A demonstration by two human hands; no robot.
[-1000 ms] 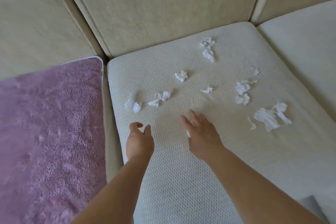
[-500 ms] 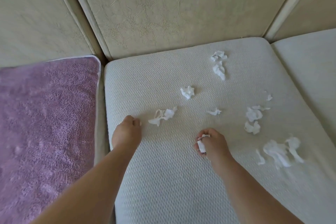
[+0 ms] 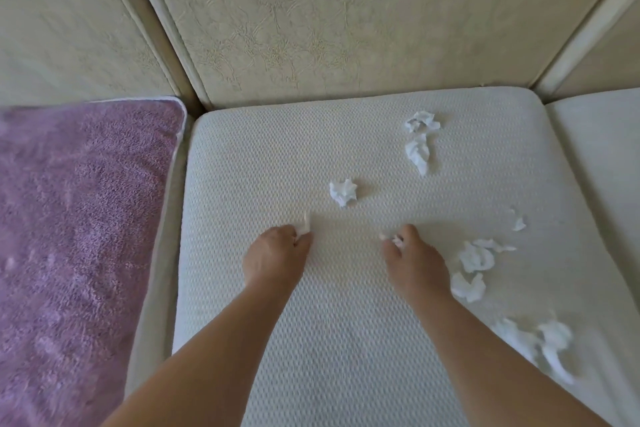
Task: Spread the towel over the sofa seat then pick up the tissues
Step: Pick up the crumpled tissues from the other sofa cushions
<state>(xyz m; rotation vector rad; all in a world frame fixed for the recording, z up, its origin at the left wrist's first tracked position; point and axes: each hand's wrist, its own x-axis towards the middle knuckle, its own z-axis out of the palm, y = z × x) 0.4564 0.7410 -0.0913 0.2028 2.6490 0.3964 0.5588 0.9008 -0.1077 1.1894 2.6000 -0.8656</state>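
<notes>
The crumpled white paper tissues lay scattered over the cream woven seat cushion (image 3: 259,156). One ball (image 3: 343,192) sat near the cushion's middle and two more (image 3: 419,149) lay one behind the other towards the back. A small fleck (image 3: 518,222) and a cluster of pieces (image 3: 476,258) were just beside the right wrist, and a blurred heap (image 3: 550,343) lay nearer the front on the right.

The left hand (image 3: 273,258) rested knuckles-up on the cushion. Its fingers (image 3: 301,243) were curled in and pinched a thin white tissue scrap (image 3: 304,227) that stuck up past them. The right hand (image 3: 414,260) lay level with it and apart. Its fingers (image 3: 408,232) were curled round another white tissue bit (image 3: 397,239) (only a sliver of it showed).

The purple terry towel (image 3: 76,236) was spread flat over the neighbouring seat to the left, its pale edge running along the gap between the two seats. Beige embossed back cushions (image 3: 311,28) stood behind the seats, and a plain pale cushion (image 3: 602,156) adjoined on the right.
</notes>
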